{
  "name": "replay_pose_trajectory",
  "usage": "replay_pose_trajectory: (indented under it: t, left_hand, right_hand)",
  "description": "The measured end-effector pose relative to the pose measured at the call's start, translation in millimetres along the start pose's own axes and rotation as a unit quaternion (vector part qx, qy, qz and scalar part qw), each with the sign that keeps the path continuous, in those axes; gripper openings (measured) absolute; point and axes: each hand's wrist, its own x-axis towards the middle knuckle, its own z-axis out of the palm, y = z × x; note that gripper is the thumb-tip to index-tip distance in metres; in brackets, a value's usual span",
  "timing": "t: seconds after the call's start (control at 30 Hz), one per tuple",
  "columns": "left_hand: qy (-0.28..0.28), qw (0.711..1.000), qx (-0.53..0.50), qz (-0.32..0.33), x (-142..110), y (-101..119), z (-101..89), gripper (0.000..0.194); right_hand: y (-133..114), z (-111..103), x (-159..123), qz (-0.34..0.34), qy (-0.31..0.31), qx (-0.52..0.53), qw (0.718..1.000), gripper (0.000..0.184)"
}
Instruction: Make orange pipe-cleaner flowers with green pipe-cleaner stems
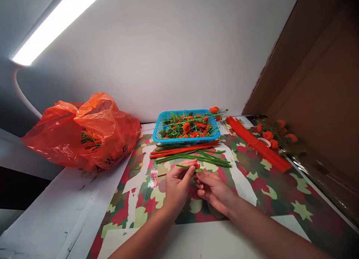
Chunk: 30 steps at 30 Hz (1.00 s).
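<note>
My left hand (178, 182) pinches a short green pipe cleaner (182, 165) between thumb and fingers. A small orange fuzzy piece (198, 165) shows just past its fingertips. Close against it, my right hand (217, 191) has its thumb and forefinger closed on the green end at the orange piece. How the green and orange parts join is hidden by my fingers. Just beyond my hands lie loose green pipe cleaners (193, 160) and a few red-orange pipe cleaners (182, 150). A thin wooden stick (162, 174) lies left of my left hand.
A blue basket (185, 141) of orange flowers and green stems stands at the back. To the left sits a red plastic bag (112, 120). A red pipe cleaner bundle (259, 145), more orange flowers (268, 135) and a white tape roll (263, 141) lie right, near a cardboard panel (314, 64).
</note>
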Motion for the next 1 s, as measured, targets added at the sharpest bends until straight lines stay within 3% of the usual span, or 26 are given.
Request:
replay_pose_trajectory:
  t: [0.1, 0.2, 0.37, 0.47, 0.63, 0.83, 1.0]
  left_hand:
    - [-0.005, 0.999, -0.012, -0.035, 0, 0, 0.2, 0.020]
    - [-0.026, 0.996, -0.039, -0.078, 0, -2, -0.5, 0.023]
    - [-0.073, 0.983, -0.091, -0.139, 4, -5, -2.4, 0.033]
    - [-0.158, 0.962, -0.122, -0.185, 6, -7, -2.9, 0.040]
    - [-0.251, 0.929, -0.168, -0.215, 5, -5, -6.1, 0.027]
    - [-0.327, 0.926, -0.076, -0.174, 9, 3, -18.0, 0.025]
    - [-0.327, 0.941, 0.075, -0.036, 8, 18, -16.8, 0.025]
  right_hand:
    - [1, 1, -2, -0.062, 0.032, -0.128, 0.989, 0.041]
    - [-4, 0, -3, -0.122, 0.053, -0.247, 0.960, 0.043]
    - [-19, -5, -1, -0.229, 0.091, -0.314, 0.917, 0.029]
    - [-24, -10, 2, -0.233, 0.063, -0.323, 0.915, 0.035]
    - [-20, -14, 5, -0.211, -0.015, -0.341, 0.916, 0.021]
    - [-29, -11, 3, -0.249, -0.002, -0.357, 0.901, 0.022]
    - [-47, -10, -6, -0.232, 0.004, -0.430, 0.873, 0.021]
